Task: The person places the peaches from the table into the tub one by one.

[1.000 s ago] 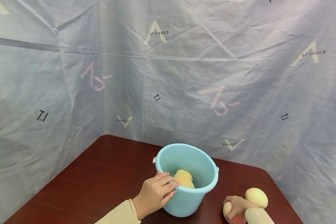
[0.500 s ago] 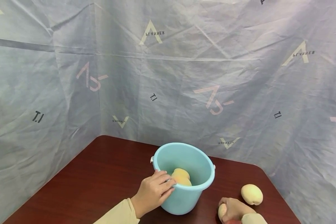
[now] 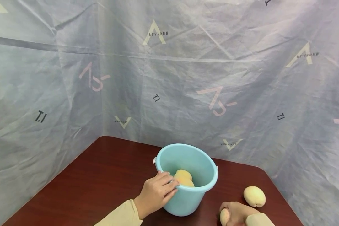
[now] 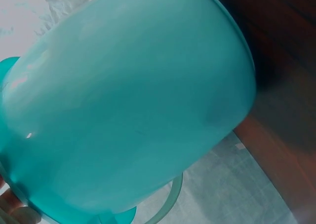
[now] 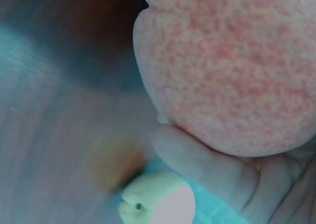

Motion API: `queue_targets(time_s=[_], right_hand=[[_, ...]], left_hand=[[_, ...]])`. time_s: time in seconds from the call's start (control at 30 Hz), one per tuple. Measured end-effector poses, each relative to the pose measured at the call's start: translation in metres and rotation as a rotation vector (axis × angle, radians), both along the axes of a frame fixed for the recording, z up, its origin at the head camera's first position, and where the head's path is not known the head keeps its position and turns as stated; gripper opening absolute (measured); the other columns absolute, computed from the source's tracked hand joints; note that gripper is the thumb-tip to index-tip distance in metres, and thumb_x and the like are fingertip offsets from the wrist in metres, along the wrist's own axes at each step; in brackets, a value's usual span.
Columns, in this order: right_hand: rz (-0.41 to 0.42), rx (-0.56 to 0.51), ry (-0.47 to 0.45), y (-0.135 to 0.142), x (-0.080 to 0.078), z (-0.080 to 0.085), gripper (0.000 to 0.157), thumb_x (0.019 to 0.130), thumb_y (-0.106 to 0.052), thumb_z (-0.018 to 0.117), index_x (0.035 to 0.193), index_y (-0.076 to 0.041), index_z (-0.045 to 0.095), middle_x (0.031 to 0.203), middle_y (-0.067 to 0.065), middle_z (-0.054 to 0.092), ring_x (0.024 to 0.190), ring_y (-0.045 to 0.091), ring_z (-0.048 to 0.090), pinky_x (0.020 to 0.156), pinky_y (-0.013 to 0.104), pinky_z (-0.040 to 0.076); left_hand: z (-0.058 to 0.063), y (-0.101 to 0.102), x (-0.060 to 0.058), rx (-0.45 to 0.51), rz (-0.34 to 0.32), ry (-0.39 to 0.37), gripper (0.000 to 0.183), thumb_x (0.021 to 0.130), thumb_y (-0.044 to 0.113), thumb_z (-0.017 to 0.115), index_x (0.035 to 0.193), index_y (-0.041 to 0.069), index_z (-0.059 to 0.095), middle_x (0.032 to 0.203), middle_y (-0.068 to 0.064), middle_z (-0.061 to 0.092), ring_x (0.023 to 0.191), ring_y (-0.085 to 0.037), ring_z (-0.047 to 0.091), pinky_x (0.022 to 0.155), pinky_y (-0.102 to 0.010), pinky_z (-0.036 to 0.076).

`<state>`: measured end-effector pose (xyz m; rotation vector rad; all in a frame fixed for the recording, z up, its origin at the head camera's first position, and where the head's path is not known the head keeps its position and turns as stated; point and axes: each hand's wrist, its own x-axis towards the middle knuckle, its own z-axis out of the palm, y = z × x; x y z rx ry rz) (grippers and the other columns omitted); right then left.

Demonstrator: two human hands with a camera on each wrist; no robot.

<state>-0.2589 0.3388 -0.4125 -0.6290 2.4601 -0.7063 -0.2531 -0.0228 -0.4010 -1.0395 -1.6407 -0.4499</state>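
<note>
In the head view, my left hand [image 3: 157, 194] grips the near rim of a light blue bucket [image 3: 183, 202], fingers over the edge. The bucket stands on the table, and yellowish peaches [image 3: 183, 178] lie inside it. At the lower right, my right hand [image 3: 237, 212] holds a peach [image 3: 224, 216] at table level, partly hidden by the hand. Another pale peach [image 3: 254, 196] lies just beyond that hand. The right wrist view shows the held peach's red-mottled side [image 5: 232, 71] above curled fingers [image 5: 207, 165]. The bucket wall [image 4: 128, 95] fills the left wrist view.
A dark red-brown table [image 3: 107, 175] has a rounded far edge. Grey printed cloth [image 3: 169, 78] hangs behind it and along both sides. White handle mounts [image 3: 154, 160] stick out from the bucket rim. In the right wrist view, a yellowish shape [image 5: 116, 165] is blurred.
My right hand has shifted slightly left and down with the peach, so the loose peach behind it shows fully. My left hand stays on the bucket rim. The head view has turned a little.
</note>
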Motion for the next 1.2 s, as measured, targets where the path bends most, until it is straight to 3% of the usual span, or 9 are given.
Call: queue_targets(time_s=[0.07,0.1,0.17,0.3,0.43,0.67,0.83,1.07,1.2], right_hand=[[-0.034,0.009,0.022,-0.004,0.002,0.008,0.022,0.067,-0.009,0.071,0.086,-0.01,0.06,0.077,-0.002,0.055,0.066,0.011,0.044,0.058,0.027,0.039],[-0.058,0.032,0.056,-0.004,0.003,0.013,0.033,0.065,-0.009,0.072,0.096,-0.013,0.062,0.088,-0.002,0.059,0.074,0.011,0.049,0.062,0.027,0.042],[-0.088,0.05,0.079,-0.007,0.003,0.022,0.038,0.061,-0.006,0.069,0.098,-0.012,0.061,0.089,0.001,0.058,0.075,0.016,0.049,0.057,0.029,0.044],[-0.153,0.078,0.099,-0.01,0.005,0.043,0.041,0.057,-0.002,0.066,0.097,-0.013,0.061,0.087,0.005,0.056,0.073,0.023,0.049,0.049,0.033,0.042],[-0.2,0.121,0.098,-0.014,0.005,0.071,0.043,0.056,0.0,0.066,0.097,-0.015,0.061,0.084,0.006,0.056,0.071,0.023,0.051,0.055,0.035,0.044],[-0.188,0.268,0.192,-0.025,-0.003,0.12,0.046,0.057,-0.003,0.069,0.101,-0.015,0.062,0.086,0.005,0.056,0.074,0.022,0.051,0.059,0.034,0.045],[-0.248,0.273,0.159,-0.038,-0.007,0.147,0.052,0.059,-0.001,0.069,0.109,-0.014,0.061,0.092,0.008,0.054,0.079,0.024,0.051,0.057,0.033,0.044],[-0.176,0.298,0.277,-0.047,-0.011,0.178,0.051,0.061,-0.008,0.072,0.111,-0.011,0.061,0.091,0.007,0.055,0.076,0.023,0.053,0.052,0.035,0.048],[-0.142,0.31,0.3,-0.058,-0.015,0.193,0.049,0.062,-0.009,0.073,0.109,-0.01,0.06,0.089,0.007,0.055,0.075,0.022,0.054,0.054,0.033,0.048]], left_hand=[[0.0,0.0,0.0,-0.006,-0.001,0.005,0.017,0.097,0.026,0.059,0.097,0.016,0.073,0.091,0.005,0.068,0.091,-0.015,0.064,0.079,-0.024,0.056],[0.001,0.0,0.0,-0.008,-0.003,0.001,0.015,0.096,0.026,0.062,0.097,0.016,0.073,0.092,0.005,0.068,0.092,-0.015,0.064,0.079,-0.024,0.056],[0.001,-0.001,0.001,-0.01,0.002,0.003,0.013,0.094,0.026,0.064,0.097,0.016,0.073,0.092,0.005,0.068,0.092,-0.015,0.064,0.079,-0.024,0.056],[0.002,-0.001,0.001,-0.013,-0.003,-0.009,0.022,0.1,0.028,0.055,0.096,0.016,0.073,0.091,0.005,0.068,0.091,-0.015,0.064,0.081,-0.024,0.055],[0.003,0.0,0.0,-0.016,-0.017,-0.004,0.031,0.104,0.028,0.046,0.095,0.016,0.073,0.09,0.004,0.067,0.09,-0.015,0.064,0.08,-0.023,0.055],[0.005,-0.003,-0.003,-0.032,-0.018,0.013,0.031,0.104,0.027,0.046,0.093,0.016,0.073,0.089,0.005,0.068,0.09,-0.014,0.065,0.078,-0.022,0.056],[0.006,-0.004,-0.004,-0.022,-0.021,0.02,0.032,0.104,0.027,0.045,0.091,0.016,0.073,0.088,0.005,0.067,0.087,-0.013,0.065,0.075,-0.021,0.056],[0.005,-0.002,-0.004,-0.024,-0.027,0.012,0.031,0.104,0.027,0.046,0.092,0.016,0.073,0.088,0.005,0.067,0.088,-0.013,0.065,0.077,-0.022,0.056],[0.004,-0.002,-0.003,-0.022,-0.023,0.012,0.032,0.104,0.027,0.045,0.092,0.016,0.072,0.088,0.005,0.068,0.087,-0.013,0.064,0.076,-0.021,0.056]])
